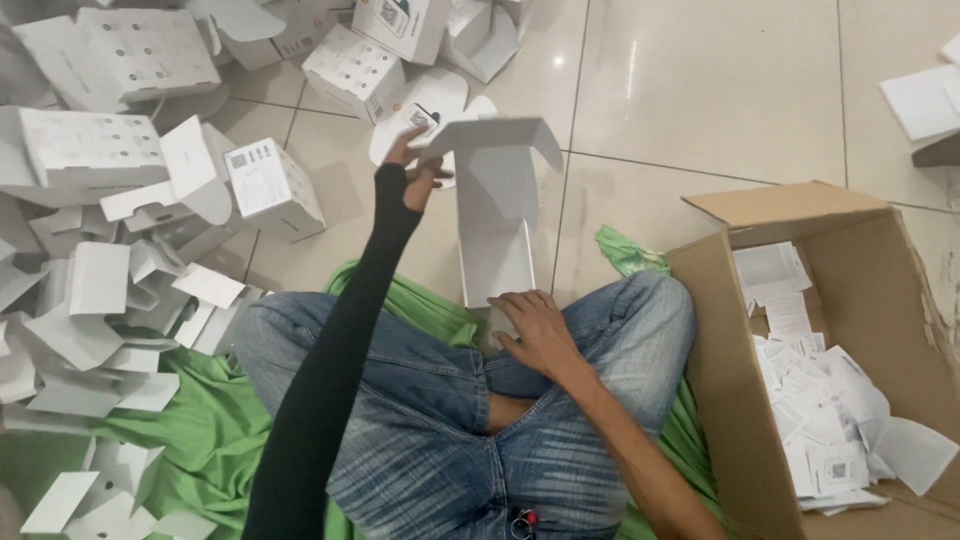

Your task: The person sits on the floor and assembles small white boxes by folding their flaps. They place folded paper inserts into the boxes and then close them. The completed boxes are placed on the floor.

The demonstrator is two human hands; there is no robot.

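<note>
Holding a white flat-packed box [495,215] w/ both hands, seated cross-legged on the floor [700,90]. From my remote view:

- Left hand [415,170], arm in a black sleeve [330,380], is up at the box's top end, fingers clamped on the edge of the upper flap.
- Right hand [535,330] is at the box's bottom end, just above the knees; fingers spread flat over the lower edge, pressing on it. Whether they curl under, can't tell.
- Box stands roughly upright betw. the two hands, over the gap betw. the legs, top flap bent toward the left hand.
- Jeans [450,440] on both legs; green cloth [200,430] spread under me.
- Left side: big pile of white boxes [90,250], some folded up, some loose & flat, touching the cloth's edge.
- Right side: open brown carton [720,340], just beside the right knee, w/ loose white paper slips [820,400] inside.
- More white sheets [925,100] at far right edge, well apart from the hands.
</note>
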